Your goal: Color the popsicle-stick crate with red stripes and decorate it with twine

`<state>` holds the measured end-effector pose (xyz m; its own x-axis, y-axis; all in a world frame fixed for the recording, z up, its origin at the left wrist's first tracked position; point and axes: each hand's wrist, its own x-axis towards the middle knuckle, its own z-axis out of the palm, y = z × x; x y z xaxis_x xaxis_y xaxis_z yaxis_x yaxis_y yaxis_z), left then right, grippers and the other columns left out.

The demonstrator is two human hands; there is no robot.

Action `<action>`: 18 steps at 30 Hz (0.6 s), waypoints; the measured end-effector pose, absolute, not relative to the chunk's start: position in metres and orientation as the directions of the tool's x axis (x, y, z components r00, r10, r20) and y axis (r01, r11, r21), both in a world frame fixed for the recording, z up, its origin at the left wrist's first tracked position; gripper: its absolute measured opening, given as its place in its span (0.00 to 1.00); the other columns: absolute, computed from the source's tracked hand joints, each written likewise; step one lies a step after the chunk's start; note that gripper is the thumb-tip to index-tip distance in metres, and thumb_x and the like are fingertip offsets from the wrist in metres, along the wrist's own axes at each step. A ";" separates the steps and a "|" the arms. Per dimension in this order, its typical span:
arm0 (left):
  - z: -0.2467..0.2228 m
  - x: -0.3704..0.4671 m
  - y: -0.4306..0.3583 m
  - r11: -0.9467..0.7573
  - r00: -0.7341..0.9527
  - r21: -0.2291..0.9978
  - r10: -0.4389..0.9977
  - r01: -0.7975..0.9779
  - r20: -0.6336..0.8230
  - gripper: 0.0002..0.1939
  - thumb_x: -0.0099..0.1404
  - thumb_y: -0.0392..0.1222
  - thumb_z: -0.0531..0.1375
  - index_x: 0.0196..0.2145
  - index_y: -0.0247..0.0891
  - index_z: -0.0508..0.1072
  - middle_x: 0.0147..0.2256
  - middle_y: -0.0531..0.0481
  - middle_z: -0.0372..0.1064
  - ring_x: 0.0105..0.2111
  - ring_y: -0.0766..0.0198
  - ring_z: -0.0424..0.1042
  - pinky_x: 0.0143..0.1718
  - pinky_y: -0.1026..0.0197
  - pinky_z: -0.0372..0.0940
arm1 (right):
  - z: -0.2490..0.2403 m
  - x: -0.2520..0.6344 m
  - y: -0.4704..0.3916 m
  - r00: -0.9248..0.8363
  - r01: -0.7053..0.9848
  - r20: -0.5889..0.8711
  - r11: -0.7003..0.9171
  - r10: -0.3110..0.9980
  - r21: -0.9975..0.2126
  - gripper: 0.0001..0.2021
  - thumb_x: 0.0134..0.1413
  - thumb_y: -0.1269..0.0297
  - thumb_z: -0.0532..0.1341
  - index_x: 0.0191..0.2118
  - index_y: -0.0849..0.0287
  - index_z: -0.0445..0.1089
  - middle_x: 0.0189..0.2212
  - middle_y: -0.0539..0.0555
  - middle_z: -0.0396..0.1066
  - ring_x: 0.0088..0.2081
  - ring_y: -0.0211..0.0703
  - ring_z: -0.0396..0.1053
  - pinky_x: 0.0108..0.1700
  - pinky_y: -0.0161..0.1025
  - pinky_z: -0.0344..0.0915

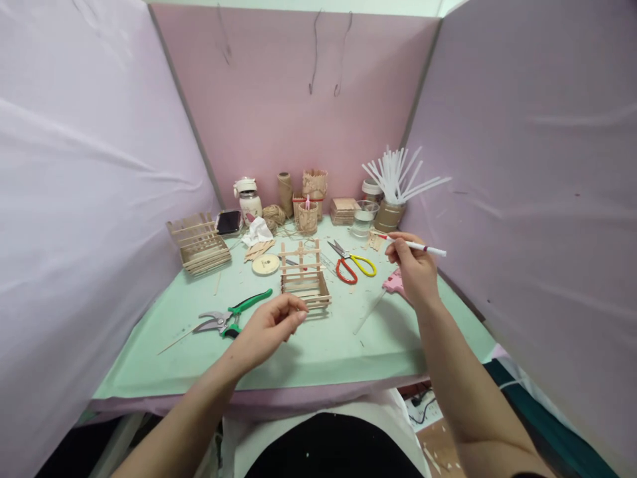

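Note:
My right hand (413,269) is closed round a slim white pen (423,248) with dark red bands, its reddish end pointing left. Below that hand lies a pink glue gun (395,283), partly hidden, with a clear glue stick (369,312) extending towards the front left. My left hand (271,325) hovers over the front of the table, fingers loosely bent and nothing visible in them. Just beyond its fingertips stands a small rack of wooden craft sticks (304,282) with an upright ladder-like back; I cannot tell whether they touch.
Green-handled pruning shears (233,315) lie left, red-and-yellow scissors (351,261) right of the rack. A second stick rack (204,249), phone (229,222), white bottle (248,199), twine ball (273,216), water cup (365,219) and jar of white sticks (389,216) stand behind.

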<state>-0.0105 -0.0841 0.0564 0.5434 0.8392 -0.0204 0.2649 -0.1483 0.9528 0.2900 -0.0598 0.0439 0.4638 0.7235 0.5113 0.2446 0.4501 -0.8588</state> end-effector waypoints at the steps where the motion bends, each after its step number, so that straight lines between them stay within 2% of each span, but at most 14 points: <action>1: 0.057 -0.015 -0.081 -0.167 0.525 0.941 0.851 0.294 -0.013 0.15 0.64 0.52 0.56 0.38 0.37 0.69 0.23 0.57 0.56 0.23 0.71 0.57 0.26 0.66 0.54 | 0.044 0.296 -0.058 0.473 0.276 0.528 0.450 0.705 -0.849 0.15 0.58 0.50 0.59 0.42 0.56 0.72 0.25 0.49 0.69 0.26 0.35 0.63 0.30 0.33 0.62; 5: 0.056 -0.033 -0.066 -0.239 0.434 0.892 0.899 0.385 0.053 0.15 0.64 0.53 0.57 0.37 0.38 0.70 0.22 0.57 0.57 0.23 0.70 0.57 0.26 0.65 0.55 | 0.042 0.334 -0.049 0.552 0.382 0.579 0.435 0.600 -0.815 0.16 0.59 0.51 0.57 0.45 0.57 0.70 0.21 0.47 0.68 0.23 0.35 0.63 0.29 0.33 0.62; 8: 0.058 -0.049 -0.047 -0.266 0.332 0.873 0.934 0.409 0.129 0.14 0.62 0.52 0.58 0.36 0.38 0.71 0.22 0.56 0.59 0.22 0.69 0.58 0.25 0.65 0.56 | 0.040 0.368 -0.036 0.594 0.451 0.596 0.391 0.540 -0.803 0.15 0.59 0.53 0.56 0.45 0.57 0.70 0.23 0.49 0.70 0.23 0.36 0.65 0.29 0.34 0.63; 10: 0.062 -0.058 -0.033 -0.267 0.233 0.874 0.955 0.406 0.184 0.14 0.61 0.52 0.59 0.35 0.38 0.71 0.21 0.56 0.59 0.22 0.69 0.58 0.24 0.65 0.55 | 0.040 0.384 -0.021 0.552 0.528 0.601 0.316 0.577 -0.788 0.15 0.59 0.54 0.55 0.45 0.58 0.69 0.25 0.50 0.72 0.24 0.37 0.66 0.30 0.35 0.65; 12: 0.067 -0.064 -0.019 -0.274 0.133 0.880 0.961 0.389 0.241 0.13 0.60 0.51 0.60 0.34 0.38 0.71 0.21 0.56 0.59 0.22 0.69 0.59 0.25 0.65 0.57 | 0.041 0.388 -0.003 0.444 0.638 0.564 0.197 0.696 -0.745 0.16 0.59 0.57 0.53 0.47 0.59 0.69 0.27 0.52 0.74 0.26 0.39 0.69 0.32 0.36 0.66; 14: 0.070 -0.065 -0.008 -0.285 0.067 0.886 0.958 0.366 0.280 0.11 0.59 0.49 0.60 0.32 0.38 0.71 0.20 0.56 0.59 0.22 0.69 0.59 0.25 0.66 0.57 | 0.042 0.379 0.018 0.297 0.788 0.427 0.033 0.854 -0.615 0.16 0.60 0.62 0.51 0.49 0.61 0.68 0.30 0.56 0.77 0.31 0.42 0.72 0.35 0.37 0.67; 15: 0.070 -0.064 -0.004 -0.289 0.050 0.889 0.955 0.355 0.291 0.11 0.59 0.48 0.60 0.32 0.38 0.70 0.20 0.56 0.59 0.22 0.69 0.60 0.24 0.66 0.57 | 0.042 0.370 0.029 0.228 0.868 0.336 -0.035 0.914 -0.495 0.16 0.60 0.65 0.51 0.51 0.61 0.67 0.34 0.57 0.78 0.35 0.43 0.74 0.37 0.37 0.67; 16: 0.069 -0.063 -0.001 -0.297 0.036 0.892 0.952 0.342 0.303 0.10 0.59 0.48 0.60 0.31 0.38 0.70 0.20 0.56 0.59 0.22 0.69 0.59 0.24 0.66 0.56 | 0.042 0.359 0.041 0.153 0.938 0.239 -0.065 0.959 -0.341 0.17 0.60 0.66 0.51 0.53 0.58 0.66 0.40 0.57 0.78 0.40 0.44 0.74 0.41 0.37 0.67; 18: 0.065 -0.061 0.004 -0.311 0.023 0.898 0.947 0.312 0.320 0.10 0.58 0.47 0.60 0.31 0.38 0.70 0.19 0.57 0.59 0.21 0.69 0.59 0.23 0.66 0.55 | 0.039 0.336 0.064 0.112 0.966 0.167 -0.068 0.980 -0.249 0.17 0.57 0.70 0.55 0.52 0.56 0.68 0.46 0.59 0.76 0.47 0.48 0.73 0.45 0.38 0.65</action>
